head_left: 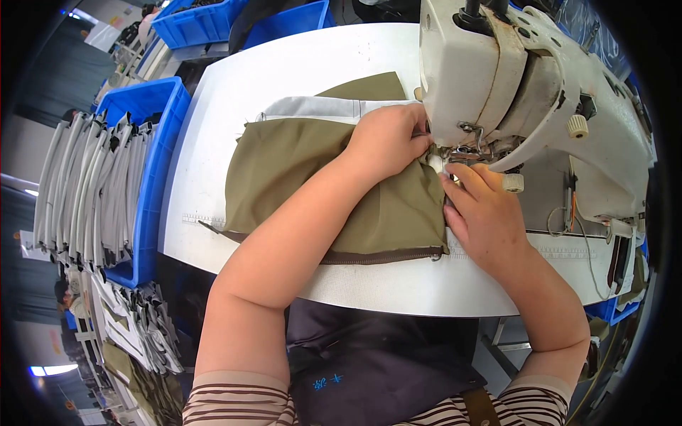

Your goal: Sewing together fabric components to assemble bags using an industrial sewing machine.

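Note:
An olive cloth piece [298, 153] lies on the white sewing table [213, 92], a dark brown zipper [383, 255] along its near edge. Behind it shows a white lining strip [305, 108]. My left hand [387, 142] rests on the cloth with fingers curled, gripping it left of the presser foot [465, 153]; some fingertips are hidden by the sewing machine [483, 71]. From the right, my right hand [490, 216] reaches in with bent fingers, its thumb and fingertips closed on the cloth's right edge just in front of the foot.
At the left a blue bin [153, 177] holds a row of white pieces with dark edges [92, 192]. More pieces [138, 319] are piled below it. Blue bins [195, 25] stand beyond the table. A loose thread [590, 255] hangs at the machine's right.

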The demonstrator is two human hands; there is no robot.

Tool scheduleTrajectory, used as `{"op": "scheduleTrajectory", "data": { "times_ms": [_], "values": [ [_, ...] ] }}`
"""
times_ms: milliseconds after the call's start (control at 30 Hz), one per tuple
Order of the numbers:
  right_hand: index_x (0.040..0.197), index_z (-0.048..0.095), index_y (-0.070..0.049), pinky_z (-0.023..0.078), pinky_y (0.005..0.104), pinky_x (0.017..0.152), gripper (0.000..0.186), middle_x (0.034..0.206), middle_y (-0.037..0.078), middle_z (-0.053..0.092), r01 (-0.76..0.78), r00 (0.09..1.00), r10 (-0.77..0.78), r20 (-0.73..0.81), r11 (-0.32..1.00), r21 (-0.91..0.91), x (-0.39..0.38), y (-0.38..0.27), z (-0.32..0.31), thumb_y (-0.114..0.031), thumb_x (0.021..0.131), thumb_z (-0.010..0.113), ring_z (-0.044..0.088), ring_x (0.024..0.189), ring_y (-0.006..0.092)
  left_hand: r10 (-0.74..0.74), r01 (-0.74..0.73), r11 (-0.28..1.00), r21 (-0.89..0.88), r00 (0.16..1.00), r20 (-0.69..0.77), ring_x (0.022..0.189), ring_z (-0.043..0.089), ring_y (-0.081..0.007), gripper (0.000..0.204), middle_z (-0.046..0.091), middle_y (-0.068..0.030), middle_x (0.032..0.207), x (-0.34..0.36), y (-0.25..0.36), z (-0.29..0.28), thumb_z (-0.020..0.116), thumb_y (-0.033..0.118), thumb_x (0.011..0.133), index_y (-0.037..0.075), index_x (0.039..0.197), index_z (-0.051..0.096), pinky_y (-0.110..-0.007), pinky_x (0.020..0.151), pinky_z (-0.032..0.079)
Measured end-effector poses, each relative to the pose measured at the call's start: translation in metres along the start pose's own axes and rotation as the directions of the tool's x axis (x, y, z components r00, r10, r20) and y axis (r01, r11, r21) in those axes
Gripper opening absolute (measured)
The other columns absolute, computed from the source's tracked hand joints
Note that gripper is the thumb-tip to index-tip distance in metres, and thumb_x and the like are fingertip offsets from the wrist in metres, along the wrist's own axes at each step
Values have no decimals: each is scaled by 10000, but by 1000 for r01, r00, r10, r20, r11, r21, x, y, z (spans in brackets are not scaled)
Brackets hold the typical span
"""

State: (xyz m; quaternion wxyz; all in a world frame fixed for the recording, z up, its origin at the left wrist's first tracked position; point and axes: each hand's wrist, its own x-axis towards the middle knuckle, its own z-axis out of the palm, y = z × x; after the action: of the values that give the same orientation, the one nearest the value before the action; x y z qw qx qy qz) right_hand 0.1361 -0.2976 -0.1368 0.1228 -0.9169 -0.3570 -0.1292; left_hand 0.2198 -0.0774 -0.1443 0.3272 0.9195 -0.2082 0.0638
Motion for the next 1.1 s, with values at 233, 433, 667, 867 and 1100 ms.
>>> {"op": "scheduleTrajectory", "data": {
  "times_ms": [233, 433, 667, 867, 1100],
  "values": [
    [1229, 704, -67, 488, 385, 866, 418, 1143, 55, 595, -36, 999, 37, -21, 998, 48, 2, 0, 0, -194, 840, 792, 625, 1050, 216, -26, 26, 999, 26, 1000, 1, 883, 706, -350, 224, 737, -123, 896, 4, -3, 2, 756, 238, 840, 72, 983, 705, -473, 776, 543],
    [1209, 718, -63, 492, 384, 845, 402, 1072, 50, 575, -42, 999, 42, 1, 998, 40, 2, -1, -2, -195, 838, 795, 616, 997, 209, -23, 23, 999, 25, 1000, 6, 886, 706, -348, 214, 738, -116, 899, 4, -3, 1, 753, 231, 838, 74, 973, 699, -472, 777, 543],
    [1221, 714, -78, 494, 383, 830, 400, 1066, 42, 577, -42, 999, 42, 12, 998, 44, 2, -1, -2, -200, 848, 787, 615, 1023, 207, -33, 32, 999, 35, 999, 23, 892, 706, -347, 219, 740, -115, 903, 3, 0, -1, 753, 237, 842, 76, 981, 698, -470, 779, 542],
    [1241, 708, -100, 495, 375, 819, 395, 1063, 41, 582, -22, 1000, 22, 22, 1000, -6, 0, 0, 0, -229, 873, 771, 612, 1048, 202, -34, 34, 999, 12, 998, 44, 895, 706, -346, 226, 740, -114, 906, 2, 0, -3, 755, 246, 846, 80, 988, 699, -469, 779, 542],
    [1252, 706, -103, 488, 368, 799, 391, 1051, 45, 584, -18, 1000, 18, -6, 1000, 10, -1, 3, -1, -229, 886, 759, 625, 989, 201, -38, 38, 999, 31, 999, 13, 892, 704, -346, 230, 736, -112, 897, 4, 0, -2, 762, 251, 842, 84, 988, 701, -466, 776, 541]
  ]
}}
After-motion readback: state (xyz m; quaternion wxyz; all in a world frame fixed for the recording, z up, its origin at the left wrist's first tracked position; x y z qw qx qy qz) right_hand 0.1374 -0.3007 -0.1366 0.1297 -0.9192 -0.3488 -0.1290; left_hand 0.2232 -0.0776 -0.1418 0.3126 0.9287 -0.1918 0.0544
